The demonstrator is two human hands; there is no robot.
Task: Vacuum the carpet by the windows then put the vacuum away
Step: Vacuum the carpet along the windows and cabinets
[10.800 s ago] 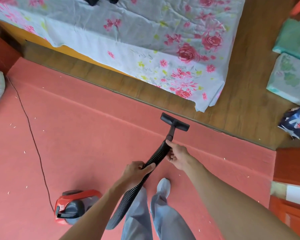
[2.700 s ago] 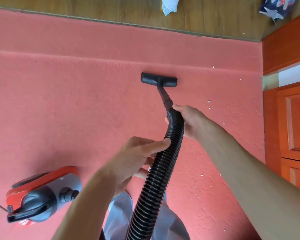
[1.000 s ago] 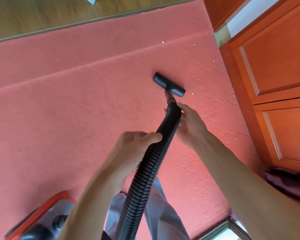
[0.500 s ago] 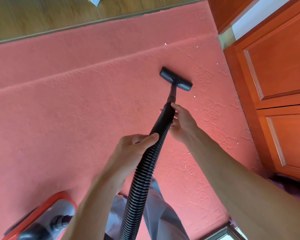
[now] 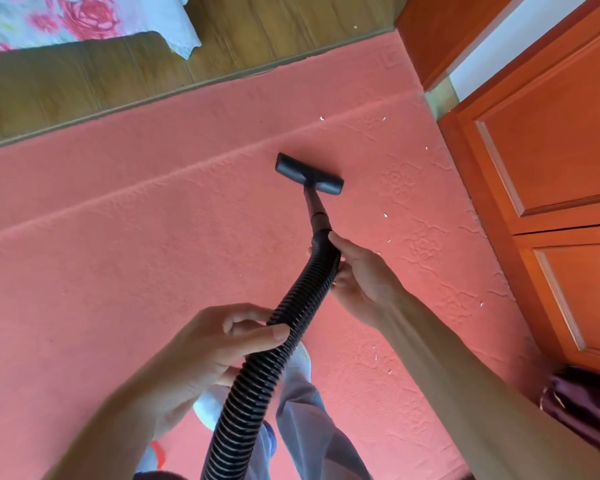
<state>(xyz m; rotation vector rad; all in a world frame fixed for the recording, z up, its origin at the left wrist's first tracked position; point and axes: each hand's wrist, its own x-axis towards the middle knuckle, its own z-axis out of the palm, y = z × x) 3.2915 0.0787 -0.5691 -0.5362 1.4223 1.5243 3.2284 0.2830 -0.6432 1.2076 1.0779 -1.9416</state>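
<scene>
A black ribbed vacuum hose (image 5: 257, 382) runs up from the bottom of the view to a short black tube and a flat black nozzle (image 5: 309, 174), which rests on the red carpet (image 5: 125, 258). My right hand (image 5: 361, 278) grips the hose at its top end, just behind the tube. My left hand (image 5: 215, 348) holds the hose lower down. Only a sliver of the red vacuum body (image 5: 156, 453) shows at the bottom, under my left arm. Small white scraps (image 5: 385, 215) lie on the carpet to the right of the nozzle.
Orange wooden cabinet doors (image 5: 548, 174) stand close on the right. A wooden floor (image 5: 84, 77) borders the carpet at the top, with a flowered bed sheet (image 5: 84, 19) hanging at the top left. A dark purple cloth (image 5: 582, 407) lies at the lower right.
The nozzle has slid left, away from the cabinet, and the view has tilted up, bringing the bed sheet in. Both hands stay on the hose. The vacuum body has dropped almost out of view.
</scene>
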